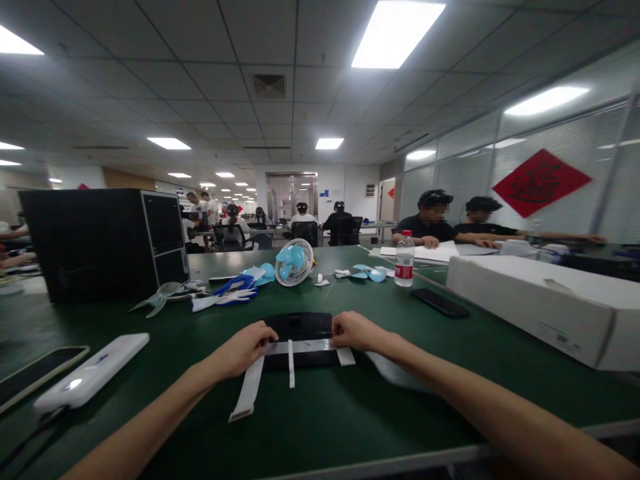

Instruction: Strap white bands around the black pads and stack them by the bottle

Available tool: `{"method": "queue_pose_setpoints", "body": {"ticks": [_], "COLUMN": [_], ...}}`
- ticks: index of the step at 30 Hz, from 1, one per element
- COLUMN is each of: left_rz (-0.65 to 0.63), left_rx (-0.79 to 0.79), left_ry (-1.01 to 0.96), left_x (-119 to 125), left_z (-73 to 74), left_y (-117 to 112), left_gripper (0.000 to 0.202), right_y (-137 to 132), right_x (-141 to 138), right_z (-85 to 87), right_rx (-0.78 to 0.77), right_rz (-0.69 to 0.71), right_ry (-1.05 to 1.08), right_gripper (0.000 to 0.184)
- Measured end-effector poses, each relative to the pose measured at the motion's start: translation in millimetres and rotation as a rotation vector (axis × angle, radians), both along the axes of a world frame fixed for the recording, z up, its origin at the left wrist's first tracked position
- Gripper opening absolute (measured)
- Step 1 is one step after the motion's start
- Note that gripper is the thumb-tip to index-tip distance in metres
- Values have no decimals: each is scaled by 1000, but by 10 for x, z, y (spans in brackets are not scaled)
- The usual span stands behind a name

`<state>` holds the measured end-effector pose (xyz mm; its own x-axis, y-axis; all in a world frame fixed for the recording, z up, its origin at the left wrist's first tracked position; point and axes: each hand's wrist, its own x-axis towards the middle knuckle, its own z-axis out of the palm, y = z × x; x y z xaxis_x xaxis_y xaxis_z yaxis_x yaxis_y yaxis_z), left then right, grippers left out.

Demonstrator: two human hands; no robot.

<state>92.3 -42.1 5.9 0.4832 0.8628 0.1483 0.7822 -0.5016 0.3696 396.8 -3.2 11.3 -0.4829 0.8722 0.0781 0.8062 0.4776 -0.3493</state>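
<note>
A flat black panel [294, 327] with a curved top edge lies on the green table in front of me. Across it runs a shiny grey strip [310, 345]. A long white elastic strap [249, 390] trails toward me from its left end, a narrow white strip [291, 367] hangs near the middle, and a short white strap end [345, 357] shows at the right. My left hand [250, 345], fingers bent and closed, grips the grey strip's left end. At the right end my right hand [356, 331] is closed on the same strip; its fingertips are partly hidden.
Beyond the panel are a small fan [295, 263], gloves [227, 295] and loose blue fan blades [370, 273]. A bottle [405, 260], black phone [440, 303] and white box [540, 300] lie right. A computer case [100, 247] and white power strip [95, 370] lie left. People sit beyond.
</note>
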Motion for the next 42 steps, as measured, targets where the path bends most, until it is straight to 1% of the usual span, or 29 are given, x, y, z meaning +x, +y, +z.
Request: {"method": "queue_pose_setpoints", "body": {"ticks": [2, 3, 5, 7, 9, 12, 14, 17, 23, 30, 36, 42], "left_rz": [-121, -151, -167, -165, -169, -183, -187, -185, -178, -191, -190, -174], "left_rx": [8, 3, -10, -11, -6, 10, 23, 36, 35, 51, 79, 86], "left_ry": [3, 13, 34, 48, 57, 57, 51, 42, 30, 44, 119, 142], "left_x": [45, 64, 86, 91, 87, 88, 96, 106, 97, 106, 138, 142], "left_z": [4, 7, 13, 14, 7, -12, -22, -28, -51, -28, 4, -5], "left_y": [-29, -42, -58, -58, -45, -19, -9, -8, 7, -16, -68, -65], "left_gripper": [38, 42, 47, 49, 49, 47, 46, 45, 41, 43, 54, 54], "right_y": [-17, -35, -101, -208, -335, -491, -543, -554, -555, -669, -759, -811], "right_x": [-15, -31, -87, -181, -303, -493, -587, -654, -659, -652, -633, -583], "right_z": [11, 20, 49, 82, 105, 95, 68, 27, -15, -35, -23, -76], "right_rx": [8, 17, 63, 138, 198, 221, 220, 220, 253, 296, 313, 325], "right_rz": [29, 41, 65, 125, 245, 446, 509, 500, 468, 509, 512, 555], "right_ry": [-10, -14, -2, 23, 35, -4, -38, -62, -88, -94, -113, -94], "right_gripper": [16, 15, 13, 16, 22, 31, 37, 41, 47, 42, 42, 40]}}
